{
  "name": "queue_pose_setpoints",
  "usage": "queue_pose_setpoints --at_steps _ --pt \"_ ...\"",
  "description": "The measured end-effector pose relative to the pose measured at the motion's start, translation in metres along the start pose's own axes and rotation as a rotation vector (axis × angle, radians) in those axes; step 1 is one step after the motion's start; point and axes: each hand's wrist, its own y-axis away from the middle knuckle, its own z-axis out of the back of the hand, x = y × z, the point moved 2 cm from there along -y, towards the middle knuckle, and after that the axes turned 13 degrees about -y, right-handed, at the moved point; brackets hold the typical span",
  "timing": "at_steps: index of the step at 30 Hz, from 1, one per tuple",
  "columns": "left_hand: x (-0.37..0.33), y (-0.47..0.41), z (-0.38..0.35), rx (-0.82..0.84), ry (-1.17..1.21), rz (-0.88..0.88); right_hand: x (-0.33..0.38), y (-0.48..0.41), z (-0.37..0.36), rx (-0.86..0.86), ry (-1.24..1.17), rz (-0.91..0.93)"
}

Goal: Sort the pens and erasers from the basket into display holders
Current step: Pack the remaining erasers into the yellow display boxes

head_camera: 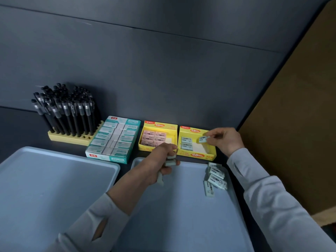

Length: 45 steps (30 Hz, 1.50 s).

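- Left tray (pixel 54 179): pale blue, on dark table (pixel 16 122), near edge of view.
- Pen holder (pixel 72 140): yellow block at the back left, packed with upright black pens (pixel 67 110); a few front holes free.
- Teal box (pixel 114 139): just right of the holder, full of rows of white-teal erasers.
- Pink eraser box (pixel 160 124): yellow, open top, pink erasers (pixel 154 136) in it, part of the bottom bare.
- Left hand (pixel 163 157): over far edge of right tray (pixel 181 206), fingers curled round several pale erasers (pixel 171 162).
- Blue eraser box (pixel 198 156): yellow, two blue erasers (pixel 186 142) at its left side.
- Blue eraser (pixel 203 139): pinched by fingers of right hand (pixel 225 140), above the blue eraser box.
- Loose erasers (pixel 215 177): small pile, far right corner of right tray.
- Brown board (pixel 291 124): right side.
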Motion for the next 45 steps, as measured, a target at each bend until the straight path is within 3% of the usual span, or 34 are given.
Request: queue_pose_setpoints --at_steps 15,23,26,29,32,33,36,45 --pt "0.0 0.005 0.004 0.092 -0.327 -0.23 0.001 -0.002 -0.025 0.05 0.331 0.196" --pt "-0.002 0.006 0.0 0.039 -0.24 -0.217 0.0 0.0 -0.037 0.069 0.552 0.311" --pt "-0.002 0.007 -0.001 0.024 -0.218 -0.255 0.001 0.0 -0.035 0.108 0.617 0.26" --pt "-0.001 0.004 0.0 -0.069 -0.207 -0.286 0.016 0.009 -0.03 0.086 0.414 0.241" --pt "-0.001 0.001 0.0 -0.144 -0.207 -0.308 0.038 0.028 -0.031 0.259 -0.208 0.049" --pt "-0.001 -0.001 -0.001 -0.162 -0.213 -0.313 0.043 0.033 -0.033 0.35 -0.309 -0.004" --pt "-0.001 -0.002 -0.004 -0.196 -0.233 -0.317 0.048 0.043 -0.035 0.495 -0.316 0.022" --pt "0.0 0.005 -0.008 -0.197 -0.187 -0.224 0.022 0.026 -0.014 0.316 -0.455 -0.005"
